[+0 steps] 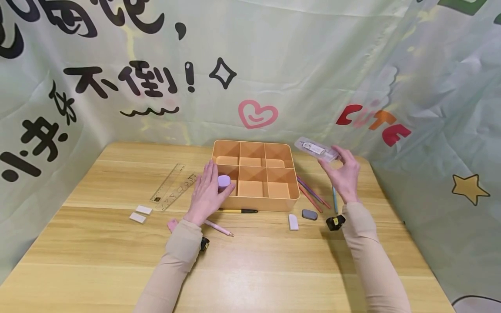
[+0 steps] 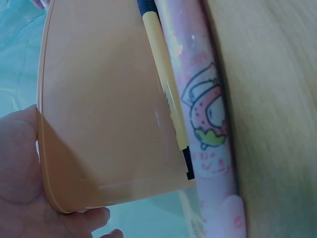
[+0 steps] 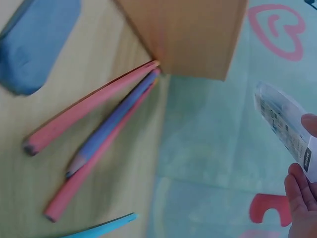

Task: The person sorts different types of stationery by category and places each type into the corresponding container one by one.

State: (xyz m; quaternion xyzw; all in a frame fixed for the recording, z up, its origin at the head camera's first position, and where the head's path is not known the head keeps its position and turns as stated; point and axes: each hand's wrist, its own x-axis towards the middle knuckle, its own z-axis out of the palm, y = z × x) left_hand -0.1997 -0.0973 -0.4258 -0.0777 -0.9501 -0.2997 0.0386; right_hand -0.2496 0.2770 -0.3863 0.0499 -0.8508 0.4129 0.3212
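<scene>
My left hand (image 1: 207, 191) rests against the near left corner of the tan six-compartment organizer box (image 1: 254, 203). Its fingers lie along the left wall, while the thumb reaches over the front rim. A purple rounded object (image 1: 224, 181) shows in the front left compartment, beside that thumb. Raised past the box's right side, my right hand (image 1: 344, 176) pinches one end of a clear plastic package (image 1: 315, 148) with a white printed label. In the left wrist view a yellow and black pen (image 2: 163, 79) and a pink patterned pen (image 2: 198, 99) lie near the box's front wall.
Two clear rulers (image 1: 168, 184) and two white blocks (image 1: 138, 217) lie left. Right of the box are red and purple pencils (image 1: 313, 191) and a blue pencil (image 1: 335, 200). A white eraser (image 1: 293, 222) and a grey eraser (image 1: 309, 214) sit in front. Fabric hangs behind.
</scene>
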